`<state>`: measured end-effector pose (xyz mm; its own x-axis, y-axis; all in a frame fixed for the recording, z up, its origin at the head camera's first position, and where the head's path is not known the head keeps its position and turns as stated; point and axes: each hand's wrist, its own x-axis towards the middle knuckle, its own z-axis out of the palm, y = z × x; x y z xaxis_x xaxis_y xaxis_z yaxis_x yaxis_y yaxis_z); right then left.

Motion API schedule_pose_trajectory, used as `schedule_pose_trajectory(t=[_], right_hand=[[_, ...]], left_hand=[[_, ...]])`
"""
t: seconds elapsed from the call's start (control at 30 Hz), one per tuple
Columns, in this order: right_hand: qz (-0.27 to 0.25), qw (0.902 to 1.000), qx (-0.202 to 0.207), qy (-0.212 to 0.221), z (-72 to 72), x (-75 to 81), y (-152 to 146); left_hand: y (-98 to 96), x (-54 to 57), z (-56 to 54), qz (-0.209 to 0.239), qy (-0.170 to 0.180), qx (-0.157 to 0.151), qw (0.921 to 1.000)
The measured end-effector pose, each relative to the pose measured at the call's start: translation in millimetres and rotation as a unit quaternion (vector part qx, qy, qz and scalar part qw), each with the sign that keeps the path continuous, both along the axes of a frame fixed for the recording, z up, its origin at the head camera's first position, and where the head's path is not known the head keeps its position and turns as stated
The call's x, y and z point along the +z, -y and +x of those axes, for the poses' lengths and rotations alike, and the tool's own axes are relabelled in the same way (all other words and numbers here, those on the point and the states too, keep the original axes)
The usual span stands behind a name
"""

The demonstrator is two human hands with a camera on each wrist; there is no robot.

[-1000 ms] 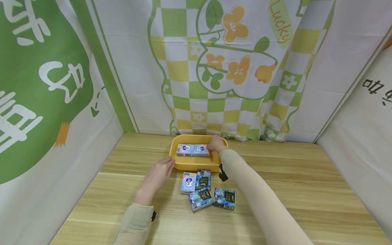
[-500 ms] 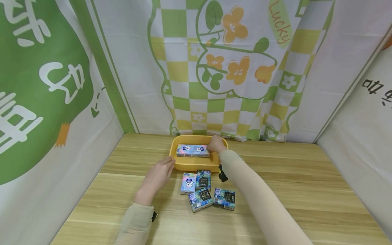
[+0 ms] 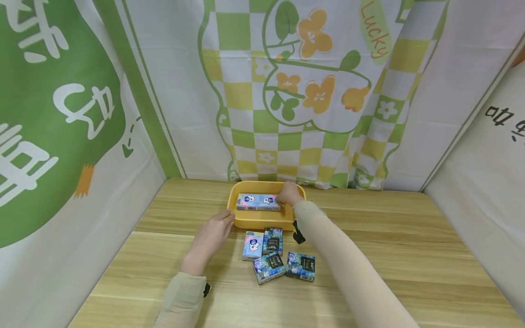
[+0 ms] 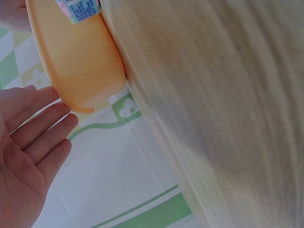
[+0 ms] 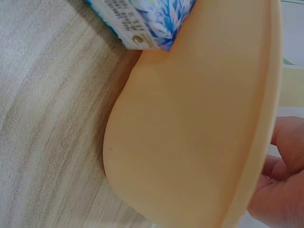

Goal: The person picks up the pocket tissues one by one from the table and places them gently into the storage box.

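Observation:
Inside the yellow tray (image 3: pixel 262 223), two pastel tissue packs lie side by side along the back: a left pack (image 3: pixel 247 202) and a right pack (image 3: pixel 269 202). Reaching over the tray's right side, my right hand (image 3: pixel 290 193) has curled fingers at the right pack's right end; its fingertips are partly hidden by the rim (image 5: pixel 273 71) in the right wrist view. My left hand (image 3: pixel 213 230) rests with fairly straight fingers against the tray's left front corner. Its palm (image 4: pixel 23 166) shows in the left wrist view, fingertips at the rim.
In front of the tray lie a pastel tissue pack (image 3: pixel 252 245) and three dark blue floral ones: one beside it (image 3: pixel 272 241), a tilted pack (image 3: pixel 269 267) and a right-hand pack (image 3: pixel 301 266). A patterned curtain (image 3: pixel 303 155) hangs behind the wooden table (image 3: pixel 389 237).
My right hand has shifted very slightly left at the right pack. Otherwise the tray, packs and left hand stay where they were.

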<state>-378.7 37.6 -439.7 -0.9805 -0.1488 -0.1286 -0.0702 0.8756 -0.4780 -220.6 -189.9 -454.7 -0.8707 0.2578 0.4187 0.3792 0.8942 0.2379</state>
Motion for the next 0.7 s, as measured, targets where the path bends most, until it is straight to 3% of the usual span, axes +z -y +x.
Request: schedule_pose_trajectory(t=[0.7], right_hand=[[0.025, 0.9997, 0.005, -0.004, -3.0, -1.7, 0.8]], left_hand=[[-0.2, 0.4, 0.2, 0.006, 0.006, 0.001, 1.0]])
